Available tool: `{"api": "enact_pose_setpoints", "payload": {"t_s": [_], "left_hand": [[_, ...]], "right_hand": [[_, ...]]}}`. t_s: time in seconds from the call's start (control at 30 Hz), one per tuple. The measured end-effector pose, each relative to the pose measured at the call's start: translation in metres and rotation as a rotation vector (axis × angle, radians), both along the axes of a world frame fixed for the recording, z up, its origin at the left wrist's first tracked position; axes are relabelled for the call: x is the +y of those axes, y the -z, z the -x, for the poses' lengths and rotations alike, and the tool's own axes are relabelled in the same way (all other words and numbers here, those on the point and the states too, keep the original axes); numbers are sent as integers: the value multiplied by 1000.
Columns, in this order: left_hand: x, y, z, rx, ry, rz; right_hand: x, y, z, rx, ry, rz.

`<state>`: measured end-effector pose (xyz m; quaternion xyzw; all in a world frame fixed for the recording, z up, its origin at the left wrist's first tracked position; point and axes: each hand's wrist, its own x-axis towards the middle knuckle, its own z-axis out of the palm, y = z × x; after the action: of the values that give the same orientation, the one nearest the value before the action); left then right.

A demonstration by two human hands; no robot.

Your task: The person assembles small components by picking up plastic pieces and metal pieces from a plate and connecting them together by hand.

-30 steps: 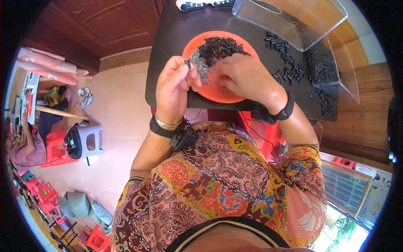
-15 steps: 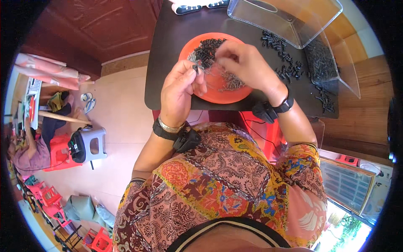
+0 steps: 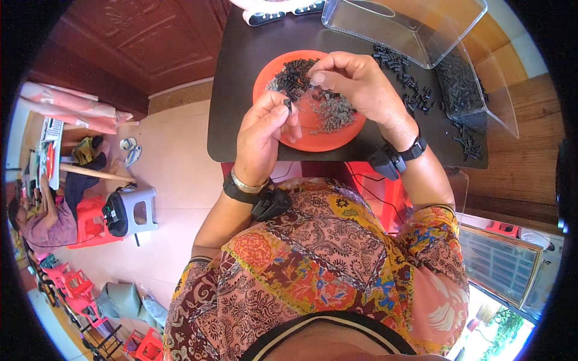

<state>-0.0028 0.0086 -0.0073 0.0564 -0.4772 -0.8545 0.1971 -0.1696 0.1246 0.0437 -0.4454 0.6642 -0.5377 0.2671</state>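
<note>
My left hand (image 3: pixel 259 132) pinches a small black plastic piece (image 3: pixel 287 104) between thumb and finger over the near left rim of a round orange plate (image 3: pixel 319 142). Just to its right, my right hand (image 3: pixel 358 84) has thumb and forefinger pressed together above the plate. A tiny greyish bit shows at those fingertips, too small to name. In the plate lie a heap of black pieces (image 3: pixel 295 75) and a pile of small grey metal parts (image 3: pixel 334 114) that look like springs. My right hand partly hides the plate's far right side.
More black pieces (image 3: pixel 415 96) are strewn on the dark table (image 3: pixel 235 90) right of the plate. A clear plastic bin (image 3: pixel 463 90) with black pieces stands at the right, another clear box (image 3: pixel 397 36) behind. At far left a person (image 3: pixel 51 219) sits near stools.
My right hand, blurred over the plate before, is now steadier with its fingertips pinched together. My left hand has shifted slightly right, still holding the black piece.
</note>
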Motion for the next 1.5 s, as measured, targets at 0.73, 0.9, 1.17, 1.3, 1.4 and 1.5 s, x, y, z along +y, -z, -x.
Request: {"api": "enact_pose_setpoints", "payload": {"t_s": [0.73, 0.9, 1.17, 1.3, 1.4, 1.5], "left_hand": [[0, -1, -2, 44, 80, -33], [1, -6, -2, 21, -26, -111], [-18, 1, -6, 176, -79, -63], [-16, 0, -9, 147, -79, -65], [-17, 3, -9, 119, -46, -45], [-15, 1, -9, 97, -33, -44]], "right_hand": [[-4, -16, -35, 167, -214, 79], [-2, -18, -44, 884, -79, 223], [1, -15, 15, 974, 79, 12], [-5, -1, 22, 973, 43, -66], [-13, 8, 24, 996, 10, -100], [-25, 15, 20, 993, -29, -162]]}}
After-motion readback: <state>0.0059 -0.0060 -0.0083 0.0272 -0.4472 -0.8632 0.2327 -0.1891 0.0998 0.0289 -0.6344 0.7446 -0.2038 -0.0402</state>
